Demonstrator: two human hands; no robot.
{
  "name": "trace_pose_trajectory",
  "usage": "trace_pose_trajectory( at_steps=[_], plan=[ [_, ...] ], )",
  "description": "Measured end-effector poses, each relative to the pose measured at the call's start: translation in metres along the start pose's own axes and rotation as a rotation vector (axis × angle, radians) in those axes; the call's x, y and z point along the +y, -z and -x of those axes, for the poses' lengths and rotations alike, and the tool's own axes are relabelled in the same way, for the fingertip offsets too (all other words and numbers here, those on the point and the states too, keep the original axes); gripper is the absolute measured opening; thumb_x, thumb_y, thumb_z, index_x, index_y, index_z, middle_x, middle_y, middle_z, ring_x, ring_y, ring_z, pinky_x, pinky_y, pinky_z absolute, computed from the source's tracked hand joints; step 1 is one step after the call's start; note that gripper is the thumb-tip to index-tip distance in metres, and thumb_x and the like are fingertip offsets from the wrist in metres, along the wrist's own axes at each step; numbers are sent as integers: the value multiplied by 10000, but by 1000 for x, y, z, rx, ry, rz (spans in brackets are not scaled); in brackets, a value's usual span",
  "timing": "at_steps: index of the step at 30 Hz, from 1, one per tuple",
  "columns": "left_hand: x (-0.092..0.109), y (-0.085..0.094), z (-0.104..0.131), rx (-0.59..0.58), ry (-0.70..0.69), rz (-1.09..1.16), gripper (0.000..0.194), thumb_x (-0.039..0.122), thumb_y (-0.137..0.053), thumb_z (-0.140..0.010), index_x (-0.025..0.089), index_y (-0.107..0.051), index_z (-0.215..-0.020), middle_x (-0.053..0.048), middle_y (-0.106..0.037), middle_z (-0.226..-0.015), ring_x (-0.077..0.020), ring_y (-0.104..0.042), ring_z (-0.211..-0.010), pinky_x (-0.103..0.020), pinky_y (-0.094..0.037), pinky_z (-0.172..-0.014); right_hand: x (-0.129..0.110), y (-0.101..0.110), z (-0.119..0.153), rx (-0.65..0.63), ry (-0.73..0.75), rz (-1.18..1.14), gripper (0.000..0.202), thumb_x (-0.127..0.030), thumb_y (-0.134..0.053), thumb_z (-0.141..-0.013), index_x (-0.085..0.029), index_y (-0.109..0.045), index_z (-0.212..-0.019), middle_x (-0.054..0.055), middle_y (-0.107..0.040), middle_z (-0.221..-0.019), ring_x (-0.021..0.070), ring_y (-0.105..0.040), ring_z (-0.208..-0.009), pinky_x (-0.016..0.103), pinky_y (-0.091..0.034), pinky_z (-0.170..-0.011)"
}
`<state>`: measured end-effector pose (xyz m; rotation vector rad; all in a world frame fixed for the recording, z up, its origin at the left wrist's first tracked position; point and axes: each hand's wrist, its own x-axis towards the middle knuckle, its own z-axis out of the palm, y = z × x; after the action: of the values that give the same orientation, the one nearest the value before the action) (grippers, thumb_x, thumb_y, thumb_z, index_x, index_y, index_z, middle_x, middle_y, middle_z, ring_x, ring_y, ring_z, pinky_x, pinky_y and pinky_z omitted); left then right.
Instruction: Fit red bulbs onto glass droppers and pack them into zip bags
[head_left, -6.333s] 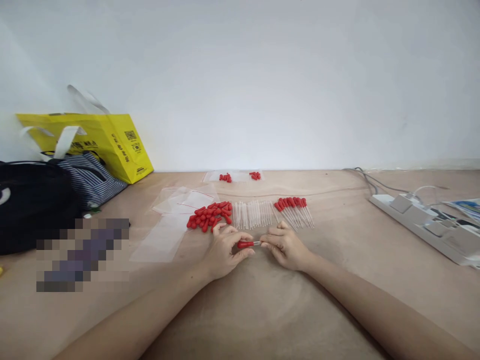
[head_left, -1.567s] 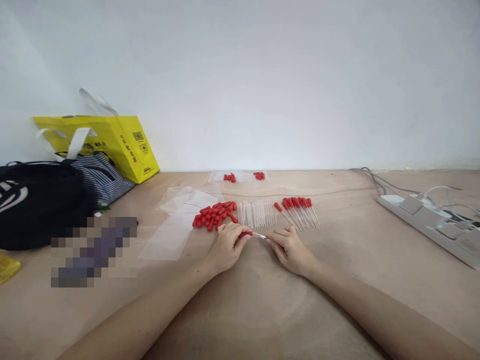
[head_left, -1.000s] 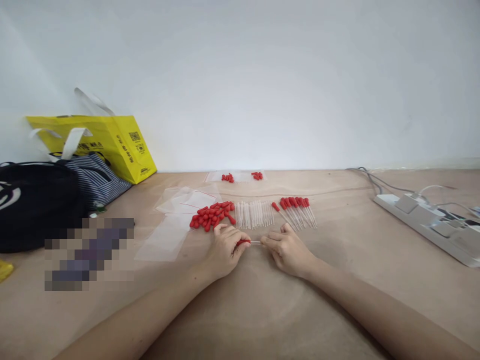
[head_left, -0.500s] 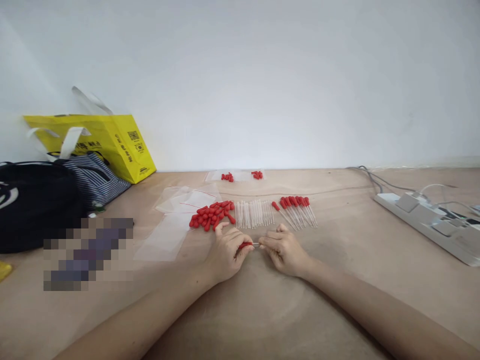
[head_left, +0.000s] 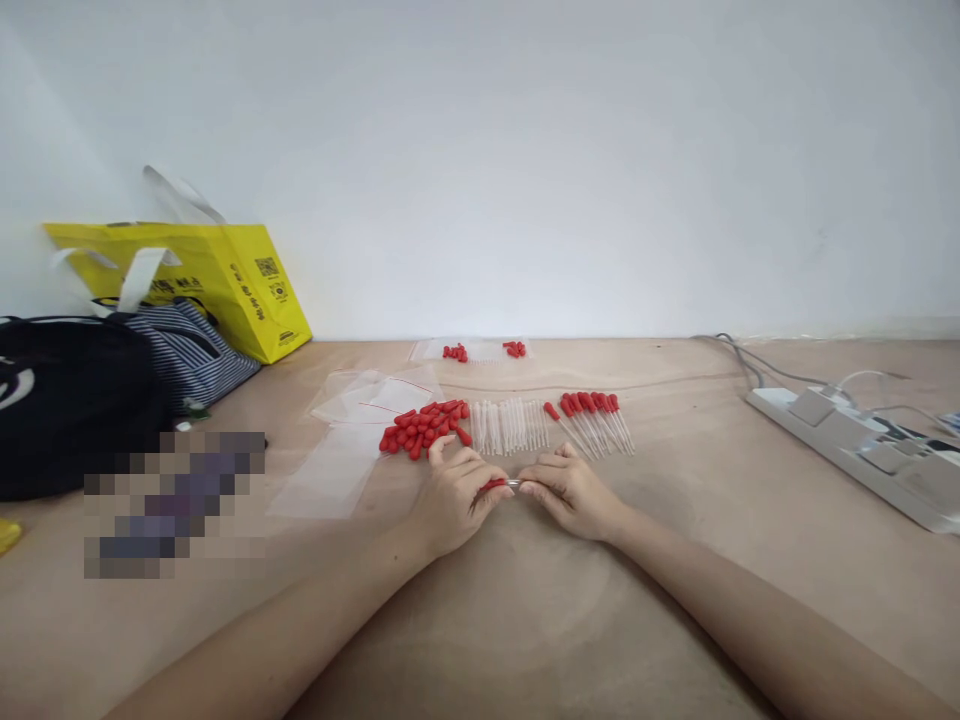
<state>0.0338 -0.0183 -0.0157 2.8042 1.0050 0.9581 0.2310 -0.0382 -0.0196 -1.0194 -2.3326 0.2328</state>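
Between thumb and fingers, my left hand [head_left: 457, 497] pinches a red rubber bulb [head_left: 493, 484]. My right hand [head_left: 571, 492] grips a thin clear tube [head_left: 513, 483], whose end meets the bulb; the rest of the tube is hidden by my fingers. Just beyond my left hand lies a pile of loose red bulbs [head_left: 420, 428]. A row of clear tubes [head_left: 511, 426] lies to the right of the pile. Farther right, several tubes with red bulbs on their ends [head_left: 596, 415] lie slanted side by side.
Clear plastic bags [head_left: 330, 470] lie left of the pile. Another bag with red bulbs [head_left: 454, 353] is by the wall. A yellow bag [head_left: 255, 290], a striped bag [head_left: 187, 350] and a black bag [head_left: 67, 410] stand at the left. A white power strip [head_left: 855, 455] with cables is at the right.
My right hand has shifted slightly toward my left, and its fingers are closer to the bulb. Less of the tube shows between my hands.
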Motion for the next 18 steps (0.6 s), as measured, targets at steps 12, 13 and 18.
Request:
trace_pose_trajectory(
  at_steps=[12, 13, 18],
  plan=[
    [-9, 2, -2, 42, 175, 9, 296, 433, -556, -741, 270, -561, -987, 12, -636, -890, -188, -516, -864, -427, -185, -888, 7, 1, 4, 145, -50, 330, 223, -245, -411, -831, -193, -626, -805, 26, -580, -686, 134, -478, -679, 283, -235, -647],
    [-13, 4, -3, 74, 211, -39, 447, 475, -590, -691, 254, -512, -1072, -16, -616, -969, -212, -497, -915, -424, -203, -877, 13, 2, 4, 204, -121, 360, 227, -245, -411, -828, -194, -630, -798, 27, -581, -690, 135, -479, -677, 281, -237, -644],
    [-34, 13, -7, 187, 388, -322, 481, 399, -628, -659, 202, -496, -1078, -71, -578, -1027, -264, -451, -966, -431, -236, -836, 46, 8, 5, 371, -542, 489, 244, -266, -411, -807, -198, -644, -785, 37, -619, -744, 172, -523, -761, 296, -264, -678]
  ],
)
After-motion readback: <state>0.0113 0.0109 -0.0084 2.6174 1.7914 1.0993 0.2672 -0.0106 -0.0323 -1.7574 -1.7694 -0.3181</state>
